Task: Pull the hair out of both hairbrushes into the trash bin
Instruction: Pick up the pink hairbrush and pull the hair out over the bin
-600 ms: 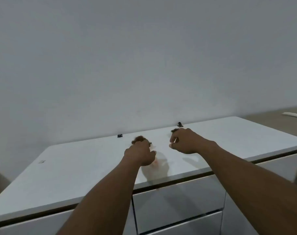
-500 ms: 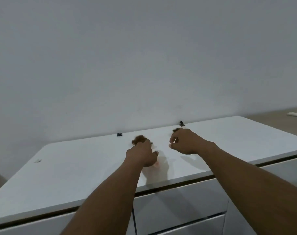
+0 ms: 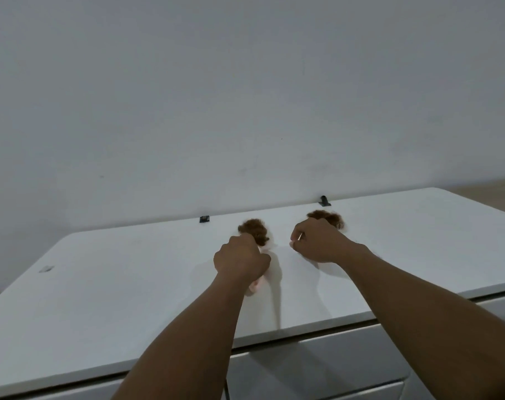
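left hand [image 3: 241, 259]: fist closed round left hairbrush [image 3: 257, 285] handle, hair [image 3: 253, 230] at far end | right hand [image 3: 317, 242]: closed round right hairbrush [image 3: 338, 225], likely gripping both for lifting | trash bin unseen

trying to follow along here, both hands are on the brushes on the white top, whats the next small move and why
Probably lift both brushes off the white top. The left hand and right hand are each closed on a handle, brown hair clumps sit in the bristles, and no trash bin is in view.
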